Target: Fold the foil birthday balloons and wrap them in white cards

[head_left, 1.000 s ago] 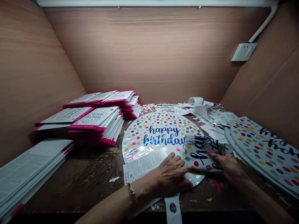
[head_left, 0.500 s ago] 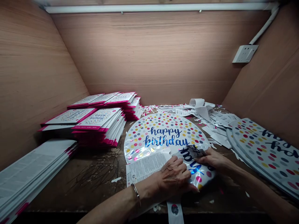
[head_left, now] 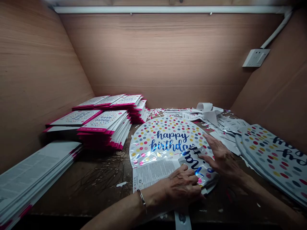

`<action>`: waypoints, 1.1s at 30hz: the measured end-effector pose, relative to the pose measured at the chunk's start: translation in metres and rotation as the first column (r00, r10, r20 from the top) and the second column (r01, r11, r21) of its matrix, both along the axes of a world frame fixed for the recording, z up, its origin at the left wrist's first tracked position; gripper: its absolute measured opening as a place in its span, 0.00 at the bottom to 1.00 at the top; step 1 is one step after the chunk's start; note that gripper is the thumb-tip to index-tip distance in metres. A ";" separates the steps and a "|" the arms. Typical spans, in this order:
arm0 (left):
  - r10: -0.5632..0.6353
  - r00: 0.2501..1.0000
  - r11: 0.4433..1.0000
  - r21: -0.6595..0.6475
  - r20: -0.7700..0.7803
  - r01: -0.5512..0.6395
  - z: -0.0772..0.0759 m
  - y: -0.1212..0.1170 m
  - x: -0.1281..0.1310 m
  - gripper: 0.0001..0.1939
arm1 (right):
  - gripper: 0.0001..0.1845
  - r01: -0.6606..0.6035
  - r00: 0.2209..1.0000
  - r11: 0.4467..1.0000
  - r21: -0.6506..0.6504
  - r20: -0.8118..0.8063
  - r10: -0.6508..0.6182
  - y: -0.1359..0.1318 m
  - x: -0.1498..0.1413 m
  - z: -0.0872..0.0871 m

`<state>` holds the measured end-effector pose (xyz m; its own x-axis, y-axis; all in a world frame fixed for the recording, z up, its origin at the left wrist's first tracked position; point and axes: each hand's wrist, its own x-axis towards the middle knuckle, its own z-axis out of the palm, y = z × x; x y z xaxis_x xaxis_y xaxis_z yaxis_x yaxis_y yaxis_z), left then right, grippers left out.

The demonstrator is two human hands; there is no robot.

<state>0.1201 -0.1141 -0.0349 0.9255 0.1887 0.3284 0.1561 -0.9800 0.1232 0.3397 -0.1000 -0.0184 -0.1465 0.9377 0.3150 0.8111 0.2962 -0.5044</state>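
Observation:
A flat, round foil balloon (head_left: 148, 137) with coloured dots and blue "happy birthday" lettering lies on the table, its lower right part folded over. Beneath my left hand is a printed leaflet (head_left: 155, 174), flat on the balloon's lower part. My left hand (head_left: 184, 185) has its fingers curled down on the folded foil, gripping it near the front edge. My right hand (head_left: 220, 158) rests on the balloon's right side with fingers stretched out and the thumb apart, touching the fold. A white strip (head_left: 182, 220) with a dark oval hangs at the table's front edge.
Stacks of pink-edged printed packs (head_left: 103, 123) stand at the back left, with a pile of folded printed sheets (head_left: 35, 166) before them. More flat balloons (head_left: 271, 156) lie on the right. Paper strips and scraps (head_left: 213, 116) litter the back. A socket (head_left: 256, 58) is on the right wall.
My right hand has let go of the bunched foil, moved up slightly and opened out flat. The folded part lies flatter now. My left hand stays on the fold.

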 end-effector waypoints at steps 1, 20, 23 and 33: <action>-0.003 1.000 1.000 -0.004 0.012 0.003 -0.001 0.000 0.001 0.11 | 0.24 -0.191 0.977 0.975 0.115 0.116 0.178 -0.005 0.000 0.002; -0.041 0.977 0.994 -0.086 0.211 0.060 0.003 -0.003 0.006 0.16 | 0.27 -0.472 0.820 0.820 -0.324 0.178 0.543 -0.034 -0.045 -0.008; -0.037 0.975 0.994 -0.094 0.219 0.059 0.005 -0.005 0.004 0.15 | 0.29 -0.481 0.822 0.814 -0.326 0.154 0.548 -0.035 -0.047 -0.013; -0.071 0.958 0.990 -0.101 0.277 0.102 0.004 -0.009 0.001 0.17 | 0.23 -0.443 0.829 0.848 -0.291 0.226 0.511 -0.035 -0.052 -0.005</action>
